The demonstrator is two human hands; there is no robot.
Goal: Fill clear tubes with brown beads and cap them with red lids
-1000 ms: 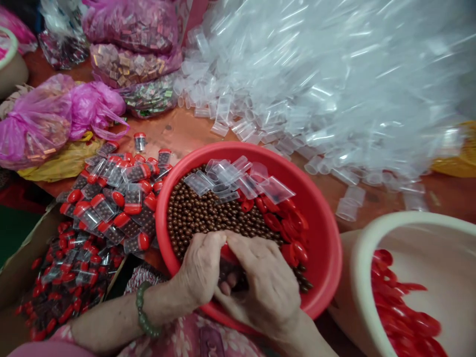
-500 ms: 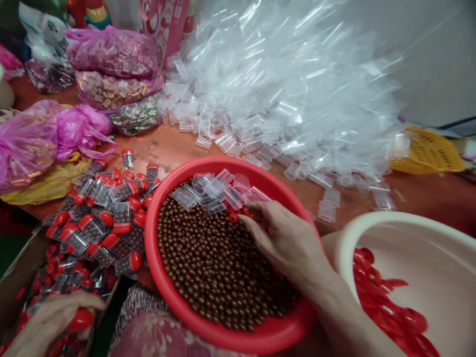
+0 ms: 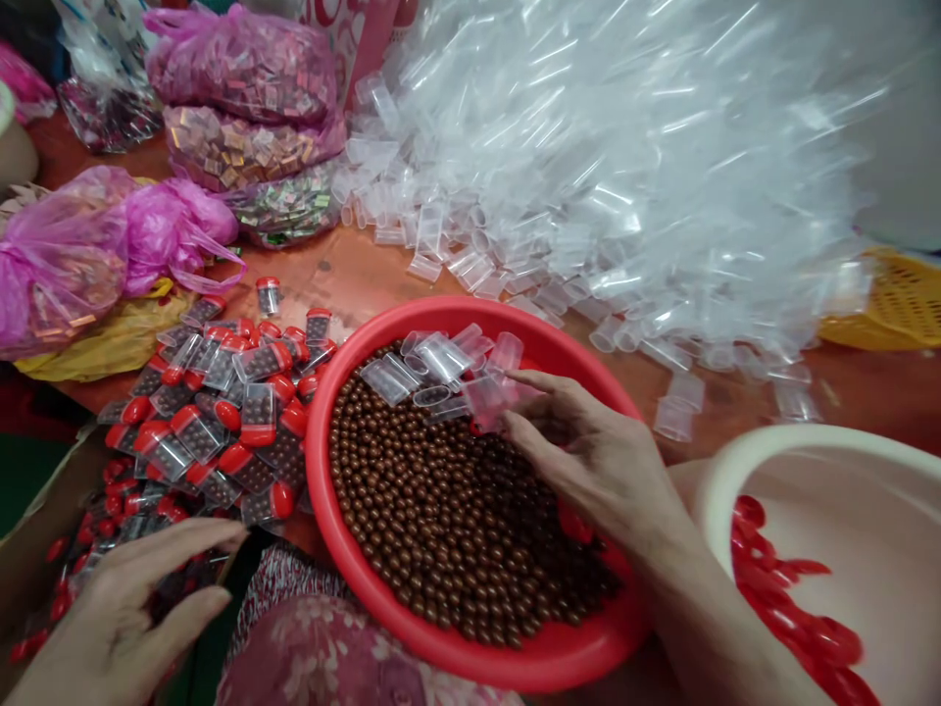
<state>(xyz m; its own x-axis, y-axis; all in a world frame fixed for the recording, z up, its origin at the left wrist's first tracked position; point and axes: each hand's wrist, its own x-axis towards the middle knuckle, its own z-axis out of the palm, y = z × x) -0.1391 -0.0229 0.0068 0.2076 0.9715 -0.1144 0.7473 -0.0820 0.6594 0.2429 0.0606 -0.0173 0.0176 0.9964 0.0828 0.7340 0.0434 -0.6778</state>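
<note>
A red basin [image 3: 323, 490] holds many small brown balls [image 3: 433, 510], with several clear plastic tubes [image 3: 441, 358] lying on them near the far rim. Inside the basin, my right hand [image 3: 595, 461] pinches one clear tube [image 3: 491, 397] between thumb and forefinger; its other fingers are partly hidden. Red caps [image 3: 573, 522] show below that hand. My left hand [image 3: 139, 598] is open, thumb and fingers apart, over a cardboard box [image 3: 51, 480] of red-capped containers. More filled containers [image 3: 257, 417] with red caps are heaped on the table left of the basin.
A large pile of clear tubes [image 3: 603, 186] covers the back of the table. At right stands a cream tub [image 3: 816, 441] with red caps [image 3: 801, 608]. Pink bags [image 3: 250, 69] sit at the back left. A yellow basket [image 3: 882, 304] is at far right.
My left hand has let go of a red-capped container over the box and risen open. My right hand has come from the red caps to a clear tube. The view has shifted slightly.
</note>
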